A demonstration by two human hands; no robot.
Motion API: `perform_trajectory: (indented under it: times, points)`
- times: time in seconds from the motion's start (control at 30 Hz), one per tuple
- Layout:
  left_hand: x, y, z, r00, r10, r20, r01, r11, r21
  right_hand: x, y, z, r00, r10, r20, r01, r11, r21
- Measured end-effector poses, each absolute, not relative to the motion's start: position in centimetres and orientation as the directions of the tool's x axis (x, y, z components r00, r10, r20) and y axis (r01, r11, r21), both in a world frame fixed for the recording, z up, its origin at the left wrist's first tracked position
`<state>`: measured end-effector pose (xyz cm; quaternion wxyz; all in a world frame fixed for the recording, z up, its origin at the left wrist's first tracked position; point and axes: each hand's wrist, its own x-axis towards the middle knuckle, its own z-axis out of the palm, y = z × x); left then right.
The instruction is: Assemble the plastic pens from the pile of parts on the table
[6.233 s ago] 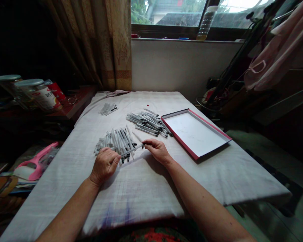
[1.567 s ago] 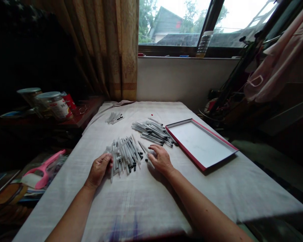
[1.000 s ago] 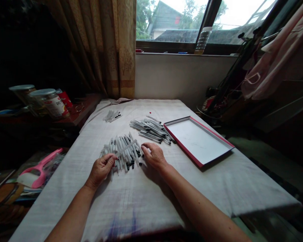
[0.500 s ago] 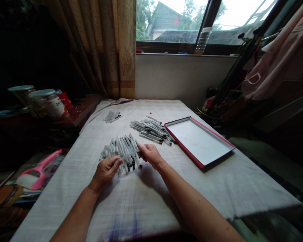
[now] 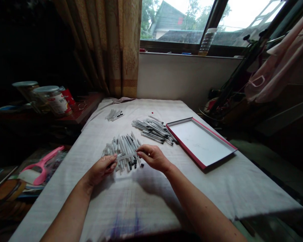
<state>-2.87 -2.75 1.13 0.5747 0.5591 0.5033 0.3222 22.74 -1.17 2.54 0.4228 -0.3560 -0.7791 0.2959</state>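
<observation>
Between my two hands stretches a pale, translucent pen barrel (image 5: pixel 126 156), held level above the near pile. My left hand (image 5: pixel 102 167) pinches its left end, and my right hand (image 5: pixel 153 157) grips its right end with thumb and fingers. Under them lies a loose pile of whitish pens and pen parts (image 5: pixel 121 144), some with black caps or tips. Farther back and to the right is a second pile of pens (image 5: pixel 154 129), mostly with black ends toward the right. A small group of thin clear pieces (image 5: pixel 114 115) lies at the far left.
A shallow box lid (image 5: pixel 203 143) with red sides and a white inside sits on the right of the cloth-covered table (image 5: pixel 146 191). A tiny red piece (image 5: pixel 152 113) lies at the back. Jars (image 5: pixel 56 101) stand on a side table at left.
The view has shifted slightly. Held between both hands, the pen barrel has come to a more level position, and the left hand has turned a little.
</observation>
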Motion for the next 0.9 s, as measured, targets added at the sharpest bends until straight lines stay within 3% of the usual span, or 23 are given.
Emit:
perform_trajectory:
  times: [0.1, 0.2, 0.33, 0.43, 0.57, 0.7, 0.9]
  points:
    - [-4.3, -2.3, 1.6, 0.18, 0.967, -0.179, 0.167, 0.149, 0.975, 24.7, -0.1, 2.3, -0.213, 0.825, 0.523, 0.338, 0.564, -0.753]
    - [-5.0, -1.5, 1.3, 0.022, 0.995, -0.094, 0.185, 0.088, 0.979, 26.2, 1.5, 1.3, -0.06, 0.858, 0.511, 0.325, 0.5, -0.802]
    - [-4.8, -0.3, -0.5, -0.201, 0.976, 0.08, 0.336, -0.008, 0.942, 25.6, 2.3, -0.8, 0.034, 0.905, 0.423, 0.412, 0.373, -0.831]
    - [-5.0, -0.1, -1.5, -0.302, 0.928, 0.218, 0.495, -0.042, 0.868, 23.9, 1.6, -2.0, 0.06, 0.917, 0.395, 0.567, 0.294, -0.77]
    - [-5.8, 0.0, -2.0, -0.314, 0.892, 0.326, 0.647, -0.05, 0.761, 22.6, 0.3, -2.1, 0.022, 0.926, 0.376, 0.777, 0.221, -0.59]
    - [-6.1, 0.3, -2.6, -0.288, 0.876, 0.387, 0.728, -0.062, 0.683, 22.2, -0.8, -1.4, -0.053, 0.949, 0.311, 0.884, 0.19, -0.428]
    - [-5.6, 0.4, -3.5, -0.227, 0.874, 0.429, 0.781, -0.1, 0.617, 22.2, -1.3, -0.9, -0.096, 0.955, 0.282, 0.897, 0.206, -0.391]
